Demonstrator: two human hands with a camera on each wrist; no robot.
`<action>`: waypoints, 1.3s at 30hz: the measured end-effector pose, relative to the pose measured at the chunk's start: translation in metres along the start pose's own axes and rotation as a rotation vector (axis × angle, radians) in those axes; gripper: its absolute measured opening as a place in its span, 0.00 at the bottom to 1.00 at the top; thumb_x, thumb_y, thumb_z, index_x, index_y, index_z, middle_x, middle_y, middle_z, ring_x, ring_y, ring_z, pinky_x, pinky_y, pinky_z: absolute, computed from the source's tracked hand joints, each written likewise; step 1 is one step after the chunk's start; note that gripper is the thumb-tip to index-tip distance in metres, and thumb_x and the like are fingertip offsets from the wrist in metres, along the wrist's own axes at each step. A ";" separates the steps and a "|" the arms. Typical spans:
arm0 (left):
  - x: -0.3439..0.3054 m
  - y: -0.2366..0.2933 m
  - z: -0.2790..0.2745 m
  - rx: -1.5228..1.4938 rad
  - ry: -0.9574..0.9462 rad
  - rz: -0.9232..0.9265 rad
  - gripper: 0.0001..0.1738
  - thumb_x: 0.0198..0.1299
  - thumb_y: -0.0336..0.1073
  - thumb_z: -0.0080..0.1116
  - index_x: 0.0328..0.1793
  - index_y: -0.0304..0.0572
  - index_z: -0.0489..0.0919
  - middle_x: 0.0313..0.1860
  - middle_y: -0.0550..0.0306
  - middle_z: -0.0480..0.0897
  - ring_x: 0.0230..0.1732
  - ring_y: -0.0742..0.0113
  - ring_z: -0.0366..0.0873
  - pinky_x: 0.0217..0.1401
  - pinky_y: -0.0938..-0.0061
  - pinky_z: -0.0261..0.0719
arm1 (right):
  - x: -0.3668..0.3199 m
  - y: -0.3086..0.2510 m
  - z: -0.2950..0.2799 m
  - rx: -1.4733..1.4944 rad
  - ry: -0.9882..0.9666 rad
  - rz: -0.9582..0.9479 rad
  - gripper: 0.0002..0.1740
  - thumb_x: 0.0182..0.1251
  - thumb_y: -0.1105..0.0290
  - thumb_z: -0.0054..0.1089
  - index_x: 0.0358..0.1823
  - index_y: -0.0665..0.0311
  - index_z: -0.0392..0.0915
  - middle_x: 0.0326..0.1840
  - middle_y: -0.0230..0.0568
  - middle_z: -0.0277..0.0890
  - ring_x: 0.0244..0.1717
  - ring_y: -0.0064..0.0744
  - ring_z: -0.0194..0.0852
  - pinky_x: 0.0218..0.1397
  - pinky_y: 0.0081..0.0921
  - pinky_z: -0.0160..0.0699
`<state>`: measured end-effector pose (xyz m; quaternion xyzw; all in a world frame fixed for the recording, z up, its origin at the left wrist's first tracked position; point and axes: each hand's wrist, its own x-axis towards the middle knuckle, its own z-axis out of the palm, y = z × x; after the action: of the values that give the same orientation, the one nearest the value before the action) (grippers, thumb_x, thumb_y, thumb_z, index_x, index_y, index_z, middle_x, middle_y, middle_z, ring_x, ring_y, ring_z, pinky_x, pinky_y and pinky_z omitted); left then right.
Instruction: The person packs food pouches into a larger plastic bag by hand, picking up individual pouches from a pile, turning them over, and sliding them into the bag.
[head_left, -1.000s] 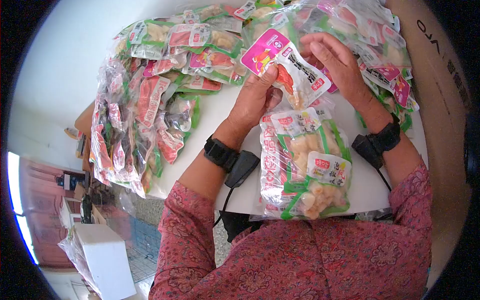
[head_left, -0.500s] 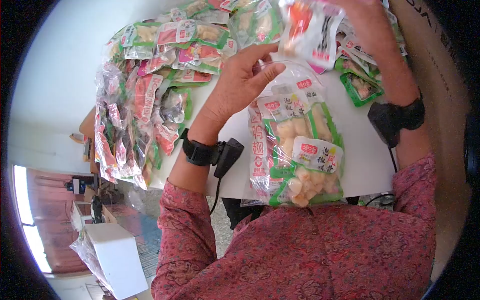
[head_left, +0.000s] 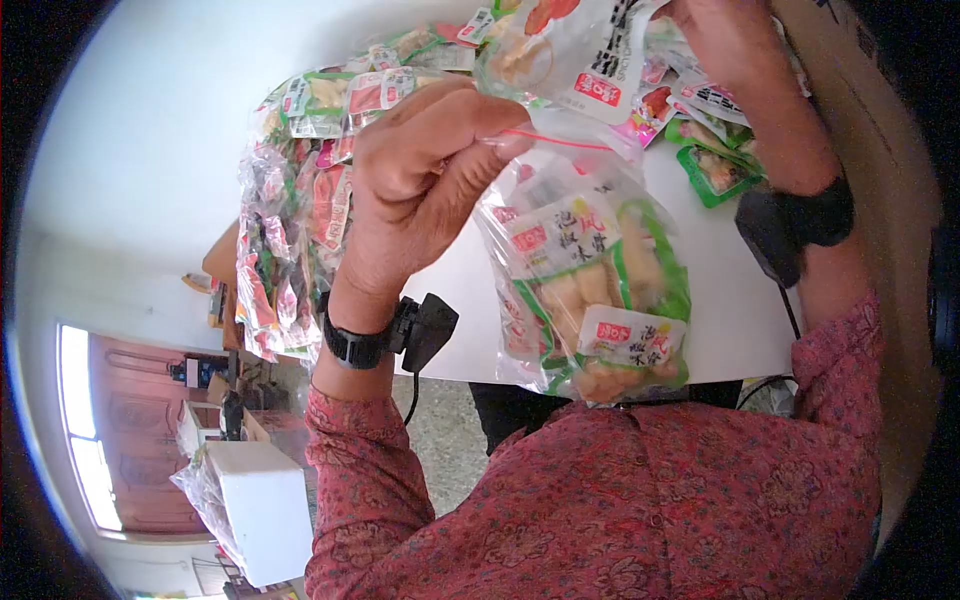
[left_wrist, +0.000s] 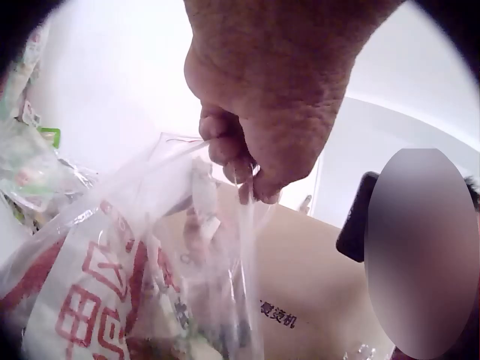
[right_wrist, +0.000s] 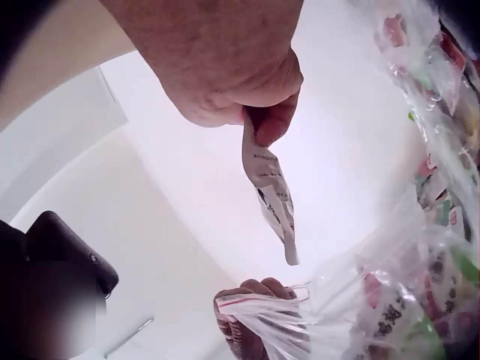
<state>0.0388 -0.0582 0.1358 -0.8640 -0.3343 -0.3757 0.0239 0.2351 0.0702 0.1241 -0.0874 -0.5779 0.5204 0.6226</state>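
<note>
The left hand (head_left: pixel 425 180) pinches the rim of a clear zip bag (head_left: pixel 520 290) between thumb and fingers; in the left wrist view the hand (left_wrist: pixel 262 112) grips the bag's clear film (left_wrist: pixel 247 262). Green-edged food packets (head_left: pixel 640 335) lie inside the bag. Above the bag's mouth, the right hand (head_left: pixel 725 40) holds a white food packet (head_left: pixel 610 60). In the right wrist view this packet (right_wrist: pixel 270 187) hangs edge-on from the right hand (right_wrist: pixel 247 82), apart from the red-lined bag rim (right_wrist: pixel 259 298).
Filled clear bags of packets (head_left: pixel 295 230) line the table's left and back edges. More packets (head_left: pixel 715 170) lie at the right, beside a large brown carton (head_left: pixel 880 240). A white box (head_left: pixel 265 510) stands at the lower left, off the table.
The right hand has carried the packet up and away from the left hand, which has let go of it and taken hold of the bag's rim, raising the bag's upper part.
</note>
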 end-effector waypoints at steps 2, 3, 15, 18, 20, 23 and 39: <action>0.001 0.011 -0.004 0.043 0.018 0.020 0.07 0.45 0.28 0.62 0.31 0.35 0.77 0.23 0.54 0.75 0.25 0.63 0.72 0.28 0.76 0.69 | -0.003 -0.016 0.007 0.075 -0.029 -0.018 0.11 0.61 0.70 0.47 0.41 0.69 0.70 0.31 0.39 0.74 0.29 0.23 0.73 0.32 0.18 0.75; 0.002 0.013 -0.005 0.050 0.015 0.018 0.07 0.45 0.28 0.62 0.31 0.35 0.77 0.23 0.54 0.75 0.25 0.63 0.72 0.28 0.76 0.69 | -0.005 -0.021 0.009 0.082 -0.031 -0.020 0.11 0.61 0.70 0.47 0.41 0.69 0.70 0.31 0.39 0.74 0.29 0.23 0.73 0.32 0.18 0.75; 0.011 0.011 0.010 -0.085 0.079 0.163 0.07 0.52 0.32 0.58 0.30 0.35 0.76 0.21 0.55 0.76 0.23 0.64 0.73 0.27 0.77 0.70 | -0.027 -0.029 0.033 -0.209 -0.392 0.299 0.12 0.60 0.74 0.45 0.44 0.70 0.69 0.32 0.39 0.74 0.31 0.22 0.72 0.35 0.16 0.75; 0.003 0.015 0.014 -0.245 0.074 -0.198 0.08 0.57 0.31 0.54 0.37 0.32 0.78 0.30 0.59 0.78 0.30 0.77 0.72 0.33 0.85 0.69 | -0.023 -0.015 0.028 -0.185 -0.389 0.288 0.14 0.59 0.73 0.47 0.46 0.70 0.68 0.34 0.39 0.73 0.31 0.23 0.70 0.35 0.17 0.74; 0.004 0.010 0.014 -0.177 0.083 -0.199 0.09 0.57 0.32 0.54 0.38 0.33 0.79 0.30 0.59 0.77 0.29 0.78 0.71 0.33 0.85 0.69 | -0.023 -0.023 0.029 -0.299 -0.557 0.393 0.15 0.59 0.71 0.49 0.47 0.70 0.67 0.34 0.38 0.72 0.31 0.23 0.70 0.36 0.17 0.73; 0.006 -0.001 0.011 -0.129 0.054 -0.145 0.09 0.58 0.32 0.53 0.39 0.33 0.78 0.31 0.58 0.78 0.30 0.76 0.72 0.33 0.83 0.70 | -0.026 -0.009 0.027 -0.284 -0.805 0.456 0.17 0.60 0.69 0.53 0.48 0.69 0.67 0.33 0.35 0.71 0.31 0.21 0.68 0.36 0.16 0.69; 0.009 -0.015 0.025 -0.216 0.021 0.008 0.03 0.56 0.26 0.53 0.34 0.31 0.75 0.30 0.53 0.77 0.30 0.69 0.72 0.32 0.77 0.70 | -0.022 -0.007 0.002 -0.457 -1.082 0.322 0.14 0.59 0.66 0.56 0.43 0.67 0.71 0.31 0.33 0.73 0.33 0.23 0.68 0.36 0.16 0.67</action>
<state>0.0503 -0.0341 0.1205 -0.8589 -0.2882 -0.4185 -0.0642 0.2423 0.0499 0.1159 -0.0283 -0.8890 0.4412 0.1196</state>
